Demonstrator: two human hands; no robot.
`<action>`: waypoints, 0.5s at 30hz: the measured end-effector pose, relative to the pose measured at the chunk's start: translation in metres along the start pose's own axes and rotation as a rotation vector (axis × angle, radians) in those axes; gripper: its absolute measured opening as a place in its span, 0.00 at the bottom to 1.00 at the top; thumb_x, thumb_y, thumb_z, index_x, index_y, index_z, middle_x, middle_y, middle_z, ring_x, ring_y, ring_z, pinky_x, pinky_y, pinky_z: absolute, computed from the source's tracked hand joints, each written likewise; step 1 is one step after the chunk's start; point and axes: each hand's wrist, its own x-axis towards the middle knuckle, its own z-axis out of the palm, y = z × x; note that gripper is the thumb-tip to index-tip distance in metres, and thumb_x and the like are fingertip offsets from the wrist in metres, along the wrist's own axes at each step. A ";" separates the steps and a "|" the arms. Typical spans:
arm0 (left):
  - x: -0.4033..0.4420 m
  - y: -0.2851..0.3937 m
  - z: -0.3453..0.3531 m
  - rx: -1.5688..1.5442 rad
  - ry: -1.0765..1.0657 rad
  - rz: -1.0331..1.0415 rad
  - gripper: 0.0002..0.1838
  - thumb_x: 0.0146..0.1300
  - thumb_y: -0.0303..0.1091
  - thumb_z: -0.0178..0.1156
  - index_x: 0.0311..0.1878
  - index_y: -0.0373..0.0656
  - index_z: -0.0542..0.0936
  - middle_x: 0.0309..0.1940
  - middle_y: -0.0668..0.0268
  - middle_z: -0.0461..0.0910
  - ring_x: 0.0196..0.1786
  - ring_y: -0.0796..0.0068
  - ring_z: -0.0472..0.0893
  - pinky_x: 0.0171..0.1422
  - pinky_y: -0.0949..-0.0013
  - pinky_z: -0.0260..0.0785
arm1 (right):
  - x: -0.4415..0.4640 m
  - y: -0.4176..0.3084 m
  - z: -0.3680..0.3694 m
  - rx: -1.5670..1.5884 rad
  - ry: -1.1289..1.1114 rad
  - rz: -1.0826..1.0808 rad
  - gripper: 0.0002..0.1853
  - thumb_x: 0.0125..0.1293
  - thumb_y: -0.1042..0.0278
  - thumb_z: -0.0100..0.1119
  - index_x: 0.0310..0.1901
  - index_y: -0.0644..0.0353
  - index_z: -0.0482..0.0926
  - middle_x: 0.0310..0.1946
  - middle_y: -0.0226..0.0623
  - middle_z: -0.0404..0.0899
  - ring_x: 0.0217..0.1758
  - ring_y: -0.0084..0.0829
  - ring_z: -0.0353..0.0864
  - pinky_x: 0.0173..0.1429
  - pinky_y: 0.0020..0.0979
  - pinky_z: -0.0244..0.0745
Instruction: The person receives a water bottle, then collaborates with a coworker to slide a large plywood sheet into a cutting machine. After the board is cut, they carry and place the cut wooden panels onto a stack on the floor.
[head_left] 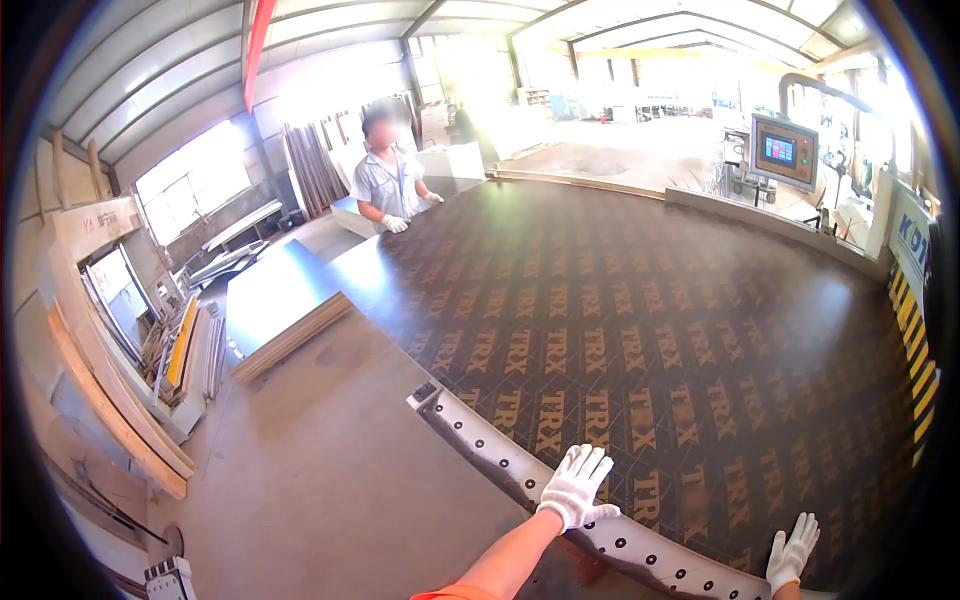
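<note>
A large dark panel (560, 300) printed with rows of tan "TRX" letters spreads out in front of me. Along its near edge runs a pale metal rail (480, 443) dotted with round black holes. My left hand (577, 487), in a white knit glove, lies over the rail with its fingers stretched onto the panel's near edge. Farther right, my right hand (793, 550), gloved the same way, rests at the panel's near right edge with fingers extended. Neither hand grips anything.
Across the panel, a person (390, 180) in white gloves stands at its far left edge. A stack of boards (285, 300) lies to the left. At the right are a control screen (783, 152) on an arm and a yellow-black striped machine side (912, 340).
</note>
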 end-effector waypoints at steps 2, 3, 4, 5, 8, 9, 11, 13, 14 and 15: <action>-0.001 0.001 -0.002 0.001 0.002 0.002 0.58 0.67 0.79 0.56 0.85 0.40 0.62 0.87 0.46 0.55 0.91 0.43 0.47 0.94 0.45 0.34 | 0.005 0.001 0.006 -0.013 0.015 -0.002 0.38 0.84 0.41 0.46 0.81 0.64 0.67 0.82 0.57 0.63 0.85 0.55 0.60 0.89 0.54 0.50; 0.000 0.001 -0.002 0.004 0.003 0.004 0.58 0.67 0.79 0.56 0.85 0.40 0.62 0.87 0.46 0.55 0.91 0.43 0.47 0.94 0.45 0.34 | 0.009 0.001 0.008 -0.019 0.016 -0.002 0.37 0.84 0.41 0.46 0.81 0.64 0.67 0.82 0.57 0.63 0.85 0.55 0.60 0.89 0.54 0.50; 0.000 0.000 0.000 -0.014 0.020 0.006 0.58 0.66 0.78 0.57 0.85 0.40 0.61 0.87 0.47 0.55 0.90 0.43 0.47 0.94 0.45 0.33 | 0.011 0.002 0.008 -0.024 0.018 0.001 0.37 0.84 0.41 0.45 0.81 0.64 0.67 0.82 0.57 0.63 0.85 0.55 0.60 0.89 0.53 0.50; 0.001 -0.001 0.003 -0.011 0.033 0.014 0.58 0.66 0.78 0.58 0.85 0.40 0.61 0.86 0.47 0.55 0.90 0.43 0.48 0.94 0.45 0.34 | 0.011 0.002 0.008 -0.029 0.017 0.005 0.37 0.85 0.41 0.45 0.81 0.63 0.67 0.83 0.57 0.63 0.85 0.55 0.60 0.89 0.53 0.50; 0.000 0.000 -0.003 -0.022 0.028 0.015 0.58 0.66 0.76 0.60 0.84 0.39 0.62 0.85 0.47 0.57 0.89 0.43 0.49 0.94 0.44 0.35 | 0.013 0.000 0.002 -0.037 -0.008 0.006 0.37 0.85 0.41 0.45 0.81 0.62 0.67 0.83 0.57 0.63 0.85 0.56 0.61 0.88 0.53 0.53; -0.002 -0.001 0.000 -0.036 0.040 0.014 0.58 0.65 0.75 0.61 0.84 0.39 0.62 0.85 0.47 0.57 0.89 0.43 0.49 0.94 0.44 0.35 | 0.016 -0.003 0.000 -0.037 -0.008 0.005 0.37 0.85 0.41 0.45 0.81 0.62 0.67 0.83 0.57 0.63 0.85 0.56 0.61 0.88 0.54 0.53; 0.000 -0.003 0.005 -0.057 0.072 0.022 0.57 0.65 0.75 0.61 0.84 0.38 0.62 0.85 0.47 0.57 0.89 0.43 0.49 0.94 0.44 0.35 | 0.021 0.000 0.009 -0.039 0.019 0.000 0.37 0.85 0.41 0.45 0.81 0.63 0.67 0.82 0.57 0.64 0.84 0.57 0.62 0.88 0.54 0.54; 0.000 -0.003 0.005 -0.063 0.055 0.016 0.57 0.66 0.74 0.61 0.84 0.38 0.62 0.85 0.48 0.57 0.89 0.43 0.48 0.94 0.44 0.34 | 0.023 0.002 0.013 -0.042 0.032 -0.007 0.37 0.85 0.41 0.45 0.81 0.63 0.67 0.82 0.57 0.64 0.84 0.57 0.63 0.87 0.54 0.54; 0.001 -0.002 0.003 -0.064 0.051 0.016 0.57 0.66 0.74 0.61 0.84 0.38 0.62 0.86 0.48 0.57 0.90 0.43 0.48 0.94 0.44 0.34 | 0.024 0.003 0.012 -0.045 0.032 -0.013 0.37 0.85 0.41 0.45 0.81 0.63 0.67 0.82 0.58 0.64 0.84 0.57 0.63 0.87 0.54 0.54; 0.000 -0.002 0.001 -0.064 0.045 0.015 0.57 0.66 0.74 0.61 0.84 0.38 0.62 0.86 0.48 0.57 0.90 0.43 0.48 0.94 0.44 0.34 | 0.025 0.004 0.011 -0.047 0.030 -0.020 0.37 0.85 0.41 0.45 0.81 0.63 0.67 0.82 0.58 0.64 0.84 0.57 0.63 0.87 0.54 0.55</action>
